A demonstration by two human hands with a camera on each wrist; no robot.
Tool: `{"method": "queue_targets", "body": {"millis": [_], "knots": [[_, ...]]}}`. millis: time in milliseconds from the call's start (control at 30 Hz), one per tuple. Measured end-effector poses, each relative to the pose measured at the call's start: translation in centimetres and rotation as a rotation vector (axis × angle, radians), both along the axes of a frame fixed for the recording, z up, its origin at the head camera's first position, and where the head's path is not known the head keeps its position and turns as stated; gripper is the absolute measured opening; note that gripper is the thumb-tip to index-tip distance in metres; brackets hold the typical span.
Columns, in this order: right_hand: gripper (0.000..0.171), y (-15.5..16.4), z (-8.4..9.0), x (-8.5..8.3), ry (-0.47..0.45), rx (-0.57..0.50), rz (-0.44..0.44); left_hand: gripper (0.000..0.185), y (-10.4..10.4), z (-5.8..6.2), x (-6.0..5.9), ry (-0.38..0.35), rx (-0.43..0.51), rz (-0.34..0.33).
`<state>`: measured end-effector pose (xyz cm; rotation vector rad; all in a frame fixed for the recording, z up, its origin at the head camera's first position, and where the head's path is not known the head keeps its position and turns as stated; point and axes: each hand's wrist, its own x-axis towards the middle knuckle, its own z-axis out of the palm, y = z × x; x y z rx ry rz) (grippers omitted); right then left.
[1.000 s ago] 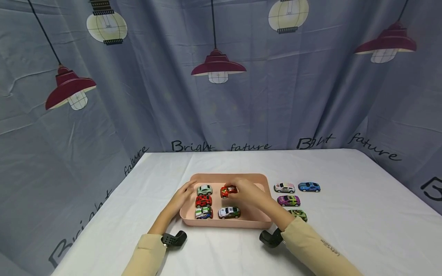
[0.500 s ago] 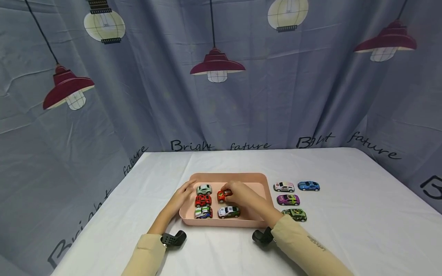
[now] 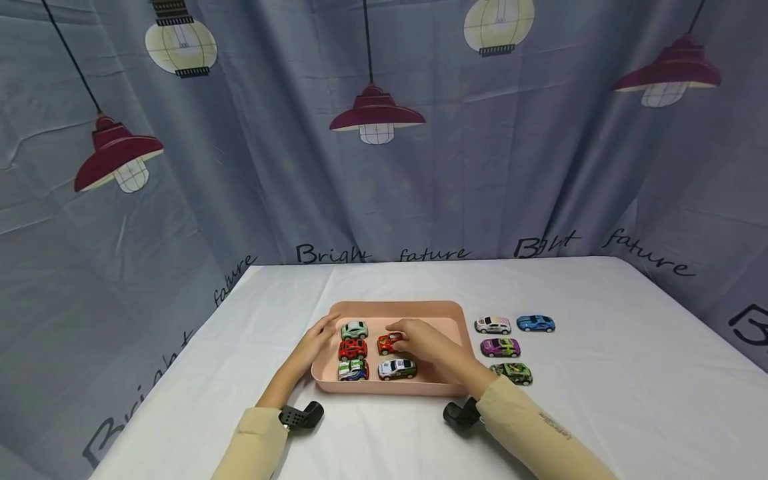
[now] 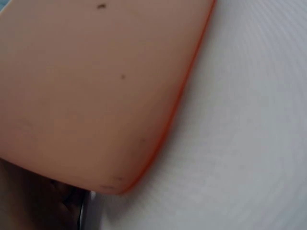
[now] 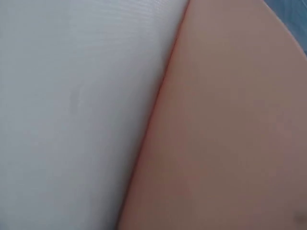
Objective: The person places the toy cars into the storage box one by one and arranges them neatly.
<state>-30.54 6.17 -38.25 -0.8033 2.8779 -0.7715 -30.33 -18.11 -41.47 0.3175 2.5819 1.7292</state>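
A: Start at the left. What is the left hand (image 3: 316,342) doing?

B: It rests on the left rim of the pink tray (image 3: 397,307), fingers fairly straight and relaxed, pinching nothing. The tray sits on the white tabletop (image 3: 600,393).

A: And inside the tray?

B: A left column of three toy cars: pale green (image 3: 355,329), red (image 3: 352,349), green-and-white (image 3: 353,369). Beside them lies the red-orange car (image 3: 387,343), with a white car (image 3: 397,368) just in front of it.

A: The right hand (image 3: 427,342)?

B: Its fingers curl round the red-orange car, pinching it at tray-floor level, as far as I can tell.

A: How would that car handle?

B: Light, stiff, smooth-shelled, I'd judge, and apt to roll on its wheels. Pinching the sides of the body seems safest.

A: Anything in the way?

B: The red car and white car sit close, so there is little room for fingers. To the right, outside the tray, four more cars (image 3: 501,347) stand on the tabletop, well apart from the hands. The wrist views show only tray wall and cloth.
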Motion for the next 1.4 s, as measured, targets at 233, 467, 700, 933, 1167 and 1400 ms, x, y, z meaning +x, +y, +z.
{"method": "queue_targets", "body": {"millis": [233, 467, 700, 933, 1167, 1400], "knots": [[0.038, 2.4, 0.5, 1.7, 0.055, -0.056, -0.051, 0.044, 0.6, 2.0, 1.7, -0.006, -0.021, -0.017], [0.040, 5.5, 1.8, 3.2, 0.140, -0.058, -0.063, 0.044, 0.6, 2.4, 2.0, -0.003, -0.021, -0.009], [0.042, 8.9, 3.6, 5.0, 0.181, -0.050, -0.101, 0.044, 0.6, 2.2, 1.8, -0.003, -0.030, -0.002], [0.041, 11.6, 4.4, 6.1, 0.281, -0.030, -0.130, 0.043, 0.6, 2.2, 1.7, 0.001, -0.035, -0.009], [0.042, 14.5, 4.7, 6.0, 0.273, -0.043, -0.181, 0.044, 0.3, 1.5, 1.2, 0.000, -0.023, -0.013], [0.044, 17.7, 3.7, 4.2, 0.267, -0.021, -0.250, 0.043, -0.2, -0.8, -0.6, 0.014, -0.024, 0.016]]}}
